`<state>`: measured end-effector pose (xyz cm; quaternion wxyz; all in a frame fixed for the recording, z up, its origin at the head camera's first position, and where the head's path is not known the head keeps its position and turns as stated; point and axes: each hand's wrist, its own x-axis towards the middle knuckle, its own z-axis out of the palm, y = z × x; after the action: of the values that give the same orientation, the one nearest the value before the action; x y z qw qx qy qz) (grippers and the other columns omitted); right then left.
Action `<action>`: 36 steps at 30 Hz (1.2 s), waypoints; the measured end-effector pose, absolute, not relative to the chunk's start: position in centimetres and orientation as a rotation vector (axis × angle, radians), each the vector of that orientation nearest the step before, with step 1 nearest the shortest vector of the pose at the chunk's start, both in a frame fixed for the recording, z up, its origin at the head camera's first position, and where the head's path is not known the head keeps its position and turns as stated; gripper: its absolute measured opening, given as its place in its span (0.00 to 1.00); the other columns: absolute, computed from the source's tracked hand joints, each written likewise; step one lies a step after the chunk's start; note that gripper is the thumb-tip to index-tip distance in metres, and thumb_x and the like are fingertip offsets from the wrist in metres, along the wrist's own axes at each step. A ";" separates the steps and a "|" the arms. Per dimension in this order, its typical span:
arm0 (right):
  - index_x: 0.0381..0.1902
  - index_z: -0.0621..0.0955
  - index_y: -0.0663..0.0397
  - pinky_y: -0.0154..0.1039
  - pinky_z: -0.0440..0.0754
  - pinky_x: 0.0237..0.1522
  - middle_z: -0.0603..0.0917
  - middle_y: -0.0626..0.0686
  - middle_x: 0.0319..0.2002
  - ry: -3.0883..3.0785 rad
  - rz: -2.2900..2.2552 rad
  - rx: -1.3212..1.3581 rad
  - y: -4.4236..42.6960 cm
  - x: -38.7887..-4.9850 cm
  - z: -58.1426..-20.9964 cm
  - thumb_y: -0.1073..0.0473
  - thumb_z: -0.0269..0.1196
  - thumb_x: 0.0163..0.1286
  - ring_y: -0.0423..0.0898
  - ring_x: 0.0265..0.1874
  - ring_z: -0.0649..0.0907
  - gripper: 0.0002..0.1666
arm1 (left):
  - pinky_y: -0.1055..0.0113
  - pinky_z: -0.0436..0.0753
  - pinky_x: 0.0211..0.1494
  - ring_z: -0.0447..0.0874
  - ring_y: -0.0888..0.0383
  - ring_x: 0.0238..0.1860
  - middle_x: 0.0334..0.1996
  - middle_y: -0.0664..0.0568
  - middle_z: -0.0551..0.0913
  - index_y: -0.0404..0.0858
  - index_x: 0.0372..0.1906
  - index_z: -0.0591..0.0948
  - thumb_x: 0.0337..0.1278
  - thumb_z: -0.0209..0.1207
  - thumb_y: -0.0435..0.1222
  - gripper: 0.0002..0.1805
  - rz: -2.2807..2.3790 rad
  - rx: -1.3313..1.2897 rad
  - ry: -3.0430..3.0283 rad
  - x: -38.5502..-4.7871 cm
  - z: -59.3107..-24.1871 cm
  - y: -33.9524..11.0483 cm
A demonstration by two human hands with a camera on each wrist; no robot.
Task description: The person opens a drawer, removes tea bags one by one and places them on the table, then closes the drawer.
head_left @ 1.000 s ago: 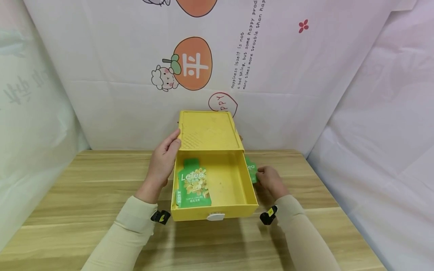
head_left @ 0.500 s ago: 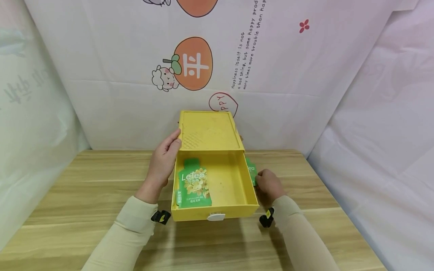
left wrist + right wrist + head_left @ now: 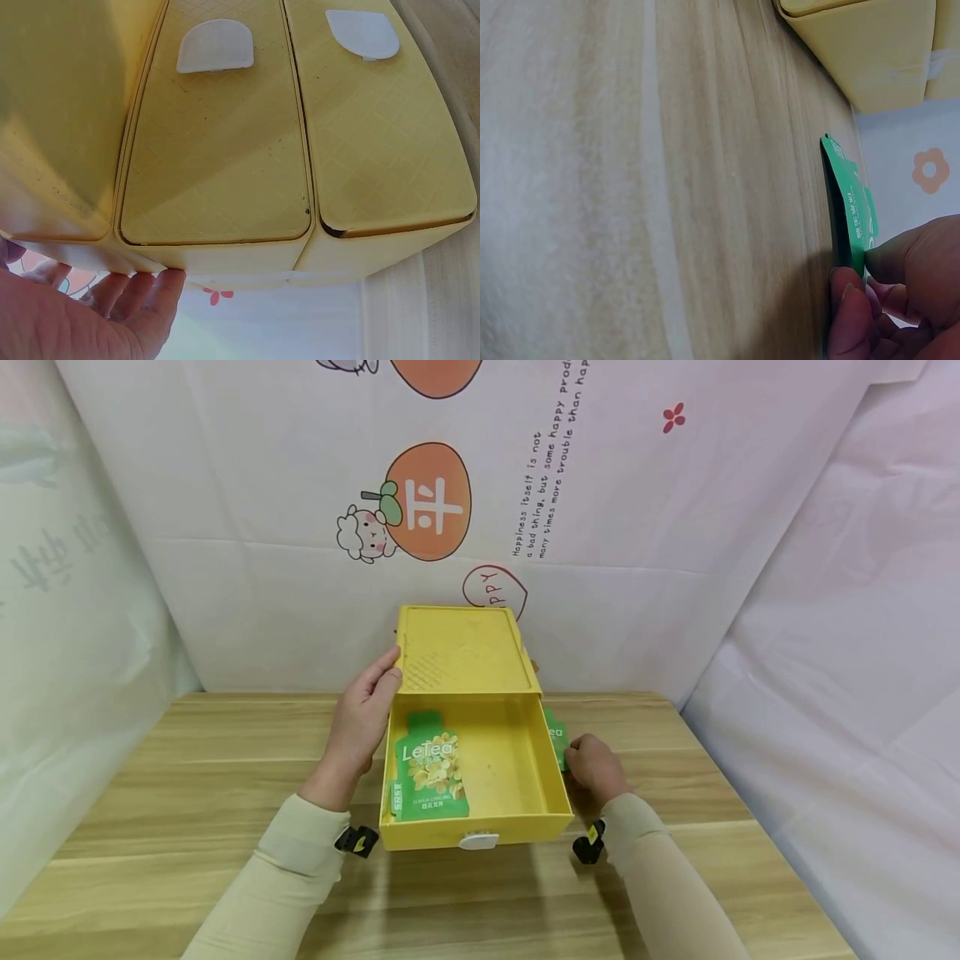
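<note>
A yellow drawer cabinet (image 3: pixel 465 647) stands against the back wall with its top drawer (image 3: pixel 502 760) pulled out. Inside that drawer, on the left, lies a flat green tea packet (image 3: pixel 431 785) printed "LeTea". My left hand (image 3: pixel 358 718) rests against the cabinet's left side, its fingers (image 3: pixel 161 300) straight along the yellow wall. To the right of the drawer, my right hand (image 3: pixel 597 768) pinches another green tea packet (image 3: pixel 855 202) between thumb and fingers, low over the table. In the head view, the drawer hides part of this packet.
Two lower drawers, a middle one (image 3: pixel 217 150) and a bottom one (image 3: pixel 390 127), are closed and carry white handles. The wooden table (image 3: pixel 187 827) extends to both sides. White printed cloth (image 3: pixel 600 627) hangs behind, with more cloth at left and right.
My right hand has shifted slightly left and toward me with its packet, then stayed in place. My left hand, the cabinet and the packet in the drawer look unchanged.
</note>
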<state>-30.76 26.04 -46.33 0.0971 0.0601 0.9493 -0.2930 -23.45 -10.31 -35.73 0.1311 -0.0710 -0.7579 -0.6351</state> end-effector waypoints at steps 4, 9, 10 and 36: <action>0.58 0.80 0.67 0.45 0.80 0.41 0.84 0.57 0.37 2.817 -0.847 0.192 25.9 -30.5 -46.0 0.57 0.49 0.80 0.52 0.36 0.82 0.22 | 0.56 0.62 0.81 0.59 0.62 0.80 0.78 0.64 0.66 0.51 0.80 0.67 0.82 0.46 0.52 0.29 -1.848 -0.199 -2.197 -23.5 -35.7 -10.3; 0.60 0.78 0.68 0.49 0.80 0.46 0.84 0.58 0.40 2.821 -0.844 0.194 25.8 -30.4 -45.9 0.57 0.49 0.80 0.54 0.39 0.82 0.23 | 0.55 0.62 0.81 0.59 0.61 0.80 0.78 0.64 0.66 0.51 0.80 0.67 0.82 0.46 0.52 0.29 -1.848 -0.201 -2.197 -23.5 -35.7 -10.3; 0.61 0.78 0.68 0.49 0.80 0.46 0.84 0.58 0.40 2.821 -0.843 0.196 25.8 -30.4 -45.9 0.57 0.48 0.80 0.54 0.40 0.82 0.23 | 0.55 0.62 0.81 0.59 0.61 0.80 0.78 0.64 0.66 0.51 0.80 0.67 0.82 0.46 0.52 0.29 -1.847 -0.202 -2.199 -23.5 -35.7 -10.3; 0.57 0.79 0.67 0.43 0.80 0.38 0.83 0.56 0.33 2.826 -0.875 0.163 25.7 -30.2 -45.7 0.58 0.48 0.80 0.51 0.32 0.82 0.21 | 0.54 0.63 0.81 0.59 0.60 0.80 0.78 0.63 0.66 0.51 0.80 0.67 0.82 0.46 0.53 0.30 -1.861 -0.210 -2.192 -23.6 -35.9 -10.4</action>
<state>-30.21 25.73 -45.66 0.0892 0.0547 0.9500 -0.2942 -23.59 -10.39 -35.90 0.1291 -0.0723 -0.7539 -0.6401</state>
